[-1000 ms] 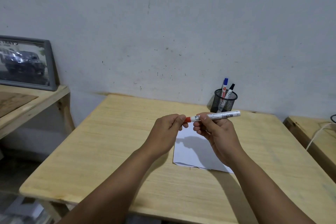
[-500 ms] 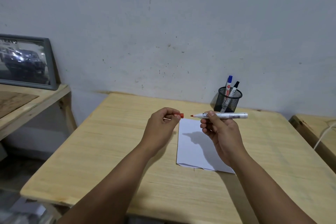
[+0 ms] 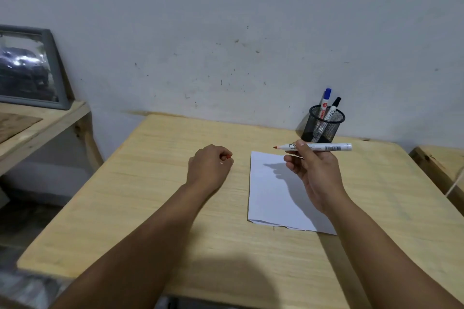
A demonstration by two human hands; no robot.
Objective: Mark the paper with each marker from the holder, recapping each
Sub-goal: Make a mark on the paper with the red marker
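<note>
1. While the right hand (image 3: 315, 173) pinches the uncapped red marker (image 3: 313, 147) between thumb and fingertips, its long axis lies nearly level, red tip toward nine o'clock, blunt end toward three.
2. That marker hangs in the air over the far edge of the white paper (image 3: 273, 198), which lies flat on the wooden table (image 3: 150, 195); the hand's shadow falls across the sheet.
3. At nine o'clock from the paper, the left hand (image 3: 209, 168) is curled shut on the red cap (image 3: 228, 157), of which only a sliver shows between the fingers.
4. At twelve o'clock from the marker, against the wall, stands the black mesh holder (image 3: 324, 124) with a blue-capped marker (image 3: 325, 100) and a black-capped marker (image 3: 334, 108) leaning inside it.
5. Nothing lies between the marker's tip and the sheet.
6. At far nine o'clock a framed picture (image 3: 27, 68) leans on a side shelf (image 3: 42, 123), cut off by the edge and too blurred to read.
7. Whether the left hand rests on the table cannot be told.
</note>
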